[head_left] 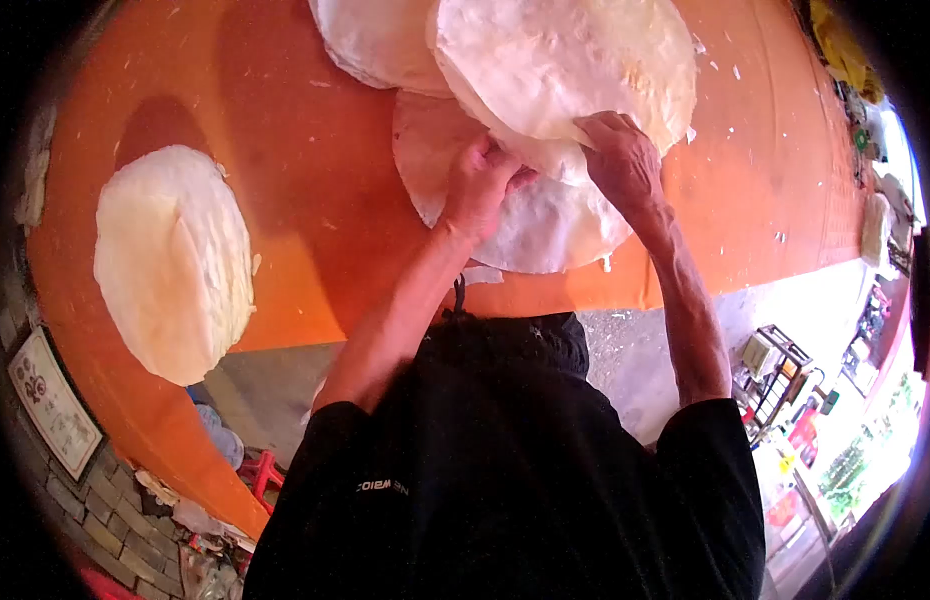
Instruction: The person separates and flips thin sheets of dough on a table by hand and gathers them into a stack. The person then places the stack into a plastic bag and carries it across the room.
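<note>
A large, thin, round flatbread [555, 70] lies at the top of the view, pale and slightly wrinkled. My right hand [622, 160] is closed on its near edge, with thumb and fingers pinching it. My left hand [482, 188] is beside it, fingers curled together at the same edge; the fingertips are partly hidden. Beneath both hands, another thin round flatbread [555, 235] rests on the orange table [315, 200]. A further flatbread [375, 40] is partly covered at the upper left.
A stack of round flatbreads [170, 265] sits on the table's left side. Small pale flakes are scattered over the orange cover. A red plastic stool [263, 475] stands below the table's left part. A metal rack [775, 365] is on the floor at the right.
</note>
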A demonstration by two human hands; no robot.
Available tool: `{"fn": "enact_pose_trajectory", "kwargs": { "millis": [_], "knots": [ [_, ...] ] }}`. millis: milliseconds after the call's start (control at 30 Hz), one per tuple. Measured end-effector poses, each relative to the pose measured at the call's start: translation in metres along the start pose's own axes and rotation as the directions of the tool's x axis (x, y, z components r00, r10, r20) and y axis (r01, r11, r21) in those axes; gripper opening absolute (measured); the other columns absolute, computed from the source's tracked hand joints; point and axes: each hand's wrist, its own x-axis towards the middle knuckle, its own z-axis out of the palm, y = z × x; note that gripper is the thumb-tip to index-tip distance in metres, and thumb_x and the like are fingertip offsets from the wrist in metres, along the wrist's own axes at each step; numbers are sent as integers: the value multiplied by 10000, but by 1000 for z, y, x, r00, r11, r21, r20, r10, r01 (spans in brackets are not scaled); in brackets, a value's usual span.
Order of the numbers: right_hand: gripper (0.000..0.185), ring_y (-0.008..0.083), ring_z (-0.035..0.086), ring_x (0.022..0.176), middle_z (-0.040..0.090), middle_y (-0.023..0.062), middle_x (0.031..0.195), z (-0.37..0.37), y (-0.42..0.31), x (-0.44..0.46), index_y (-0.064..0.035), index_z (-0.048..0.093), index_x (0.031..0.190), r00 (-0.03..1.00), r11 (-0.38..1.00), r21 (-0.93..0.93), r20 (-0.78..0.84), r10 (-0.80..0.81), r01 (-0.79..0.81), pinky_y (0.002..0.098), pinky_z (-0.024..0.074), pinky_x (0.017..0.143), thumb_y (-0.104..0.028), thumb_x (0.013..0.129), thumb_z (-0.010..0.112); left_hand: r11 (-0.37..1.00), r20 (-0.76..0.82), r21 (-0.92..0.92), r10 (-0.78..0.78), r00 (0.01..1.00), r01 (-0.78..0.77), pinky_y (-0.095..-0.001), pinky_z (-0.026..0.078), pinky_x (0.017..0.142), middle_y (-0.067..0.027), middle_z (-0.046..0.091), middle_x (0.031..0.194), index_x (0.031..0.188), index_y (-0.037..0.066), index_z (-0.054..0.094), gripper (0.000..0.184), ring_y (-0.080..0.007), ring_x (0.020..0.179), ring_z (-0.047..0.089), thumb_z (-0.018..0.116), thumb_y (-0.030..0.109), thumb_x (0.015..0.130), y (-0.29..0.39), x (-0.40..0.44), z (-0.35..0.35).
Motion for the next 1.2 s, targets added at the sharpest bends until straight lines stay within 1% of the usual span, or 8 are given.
{"fn": "enact_pose_trajectory", "kwargs": {
  "millis": [167, 400, 533, 600, 767, 900, 1167, 1200],
  "knots": [
    [283, 316, 579, 980, 630, 125, 1041, -9, 9, -1, -54, 643, 1036, 1000, 975, 223, -2, 18, -17, 399, 482, 819, -204, 796, 650, 990, 122, -141, 2, 993, 16, -378, 521, 888, -92, 577, 1126, 1193, 16, 499, 335, -212, 1030, 580, 587, 54, 871, 11, 1, 5],
    [574, 320, 597, 963, 641, 164, 1015, -15, -9, -4, -29, 622, 1101, 988, 974, 207, -137, -67, 95, 398, 477, 832, -425, 706, 751, 993, 115, 55, 93, 989, -100, -340, 527, 863, -83, 584, 1112, 1172, 15, 515, 340, -200, 999, 590, 601, 18, 843, 27, 3, 23],
    [579, 309, 606, 945, 645, 147, 1016, -18, -16, -2, -39, 630, 1100, 991, 970, 233, -123, -47, 74, 393, 478, 828, -418, 686, 773, 996, 63, -37, 81, 995, -79, -309, 519, 835, -77, 611, 1029, 1087, -11, 543, 288, -167, 939, 600, 572, -50, 803, 31, 4, 29],
    [505, 255, 609, 958, 633, 113, 1069, -19, -14, -3, -67, 641, 1097, 998, 947, 318, -36, 55, -41, 341, 490, 809, -282, 672, 807, 995, 110, -16, 104, 989, -103, -306, 514, 837, -76, 608, 1038, 1093, -9, 540, 294, -164, 947, 596, 571, -51, 803, 31, 4, 26],
    [440, 196, 617, 922, 645, 86, 1039, -19, -3, 0, -65, 654, 1074, 973, 830, 510, 152, 172, -226, 318, 496, 789, -228, 693, 801, 989, 127, 55, 126, 984, -134, -298, 499, 847, -78, 601, 1061, 1123, -8, 529, 320, -154, 971, 584, 576, -47, 809, 28, 7, 28],
    [376, 318, 631, 873, 650, 166, 962, -20, -20, 1, -22, 641, 1027, 981, 952, 270, -164, -99, 142, 368, 513, 734, -217, 725, 750, 994, 129, 36, 99, 987, -104, -298, 497, 868, -87, 595, 1085, 1153, -4, 518, 345, -163, 988, 578, 605, -24, 820, 32, 5, 24],
    [326, 309, 628, 874, 641, 146, 962, -9, -25, -7, -45, 552, 1142, 962, 981, 158, -265, -65, 110, 375, 533, 718, -114, 831, 625, 975, 124, 151, 145, 982, -163, -299, 520, 831, -85, 590, 1071, 1144, -5, 519, 328, -177, 962, 586, 605, -6, 827, 26, 10, 27],
    [317, 310, 626, 879, 637, 156, 977, -5, -29, -6, -39, 530, 1158, 958, 980, 159, -277, -71, 119, 380, 540, 726, -67, 847, 577, 969, -14, 210, 139, 990, -133, -297, 521, 815, -81, 587, 1070, 1146, 3, 519, 323, -173, 948, 585, 598, 25, 833, 22, 14, 27]
  ]
}}
